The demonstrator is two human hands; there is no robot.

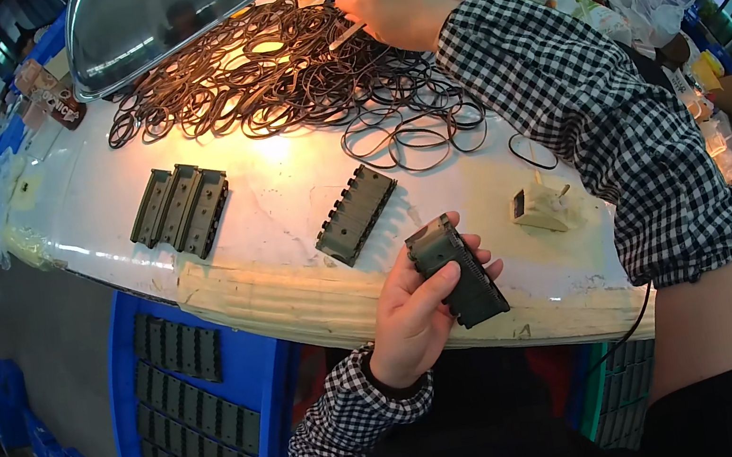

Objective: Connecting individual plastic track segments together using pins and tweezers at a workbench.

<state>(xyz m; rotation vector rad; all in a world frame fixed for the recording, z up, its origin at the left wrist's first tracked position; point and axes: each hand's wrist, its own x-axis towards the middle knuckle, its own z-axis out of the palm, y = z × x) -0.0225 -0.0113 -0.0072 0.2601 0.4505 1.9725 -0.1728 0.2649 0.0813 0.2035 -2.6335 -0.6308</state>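
Observation:
My left hand (411, 322) is closed around a dark green ribbed plastic part (472, 293), held tilted over the table's front edge. Its thumb presses on the part's face. Up at the back, my right hand (400, 9) pinches a thin pale stick-like tool (345, 37); the rest of it is hidden by the fingers. That hand is over the edge of a big tangle of dark cord loops (266, 82). A similar green part (356, 215) lies on the table between the tangle and my left hand. Several more green parts (181, 212) sit side by side further left.
A small cream-coloured block (540, 209) with pins stands right of my left hand. Blue tray (264, 369) with rows of green parts sits below the table at left; a green-edged crate (595, 403) is lower right. A clear domed cover (161, 22) stands behind.

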